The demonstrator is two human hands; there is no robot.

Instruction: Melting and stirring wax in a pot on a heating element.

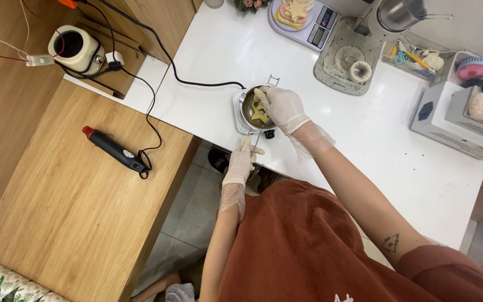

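A: Quick one. Where's your right hand [282,107]?

B: Over the small metal pot [254,111], on the white surface [364,134] near its front edge. Your gloved fingers close on a yellow star-shaped piece [259,113] sitting inside the pot.

A: Left hand [240,164]?

B: Clenched round the pot's thin handle [256,142], which sticks out toward you past the surface edge. The pot sits on a small white base [237,112] with a black cable [197,83] running off it.

A: How does the star handle?

B: My guess is it's light and stiff, maybe wax or soap, so brittle at the points and slick under gloves. You'd best pinch it across the body, not by a tip. The pot looks light too, so brace it by the handle.

A: Anything else close?

B: A scale [308,22] with pale shapes on top sits at the far edge. A black heat gun [114,150] lies on the wooden table [74,212] to your left, well apart.
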